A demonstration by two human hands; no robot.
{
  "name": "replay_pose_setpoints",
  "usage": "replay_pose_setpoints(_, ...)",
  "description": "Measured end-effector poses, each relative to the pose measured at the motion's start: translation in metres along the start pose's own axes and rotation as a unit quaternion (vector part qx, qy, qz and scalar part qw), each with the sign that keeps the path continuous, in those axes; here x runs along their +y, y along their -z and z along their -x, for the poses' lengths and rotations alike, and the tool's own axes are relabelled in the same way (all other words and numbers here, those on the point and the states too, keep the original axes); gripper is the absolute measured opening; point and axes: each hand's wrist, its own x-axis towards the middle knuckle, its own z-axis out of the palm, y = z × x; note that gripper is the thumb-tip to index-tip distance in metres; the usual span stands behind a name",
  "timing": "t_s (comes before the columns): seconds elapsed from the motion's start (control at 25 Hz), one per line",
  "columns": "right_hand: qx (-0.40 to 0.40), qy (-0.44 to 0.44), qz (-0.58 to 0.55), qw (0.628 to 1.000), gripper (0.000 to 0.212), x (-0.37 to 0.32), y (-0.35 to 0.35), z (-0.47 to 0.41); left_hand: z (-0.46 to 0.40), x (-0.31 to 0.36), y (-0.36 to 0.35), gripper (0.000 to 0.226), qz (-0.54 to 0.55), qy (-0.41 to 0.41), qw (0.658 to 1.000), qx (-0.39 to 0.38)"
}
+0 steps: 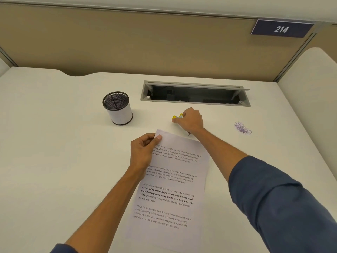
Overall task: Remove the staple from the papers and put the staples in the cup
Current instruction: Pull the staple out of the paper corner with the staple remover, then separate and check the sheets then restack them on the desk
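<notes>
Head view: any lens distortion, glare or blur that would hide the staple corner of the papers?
Head view: wide-angle bowing curves the partition and desk edges; light is soft and even, no glare; the papers read sharply, but the staple by the left hand thumb is only a faint mark; the yellow tool in the right hand is mostly covered.

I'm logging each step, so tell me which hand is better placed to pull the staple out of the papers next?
Probably the right hand: it grips the yellow staple remover, while the left hand pinches the papers beside the staple.
</notes>
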Motion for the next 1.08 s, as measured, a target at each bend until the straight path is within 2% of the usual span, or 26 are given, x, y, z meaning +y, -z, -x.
replay_pose_setpoints(0.36, 0.032, 0.025, 0.039, 0.998, 0.049, -0.002, -0.012, -0.005, -0.007, 0.0, -0.001, 0.009, 0.049, 0.035, 0.997, 0.039)
replay_pose_setpoints(0.64, 0.031, 0.025, 0.041, 0.998, 0.05, 0.002, -0.011, -0.004, -0.008, -0.001, 0.001, 0.006, 0.02, 0.038, 0.999, -0.006)
replay_pose_setpoints(0.8, 0.079, 0.054, 0.076, 0.992, 0.059, 0.006, -0.001, 0.007, -0.008, 0.001, 0.004, 0.006, 0.013, 0.046, 0.998, -0.037)
replay_pose_setpoints(0.88, 0.095, 0.076, 0.046, 0.991, 0.06, 0.013, 0.009, 0.017, -0.007, 0.002, 0.006, 0.008, 0.006, 0.053, 0.997, -0.051)
replay_pose_setpoints(0.96, 0.039, 0.118, -0.028, 0.992, 0.056, 0.024, 0.02, 0.029, -0.006, 0.003, 0.008, 0.008, 0.004, 0.057, 0.996, -0.063)
replay_pose_setpoints(1.08, -0.118, 0.149, -0.141, 0.972, 0.046, 0.036, 0.034, 0.059, -0.004, 0.005, 0.01, 0.007, 0.013, 0.064, 0.995, -0.077)
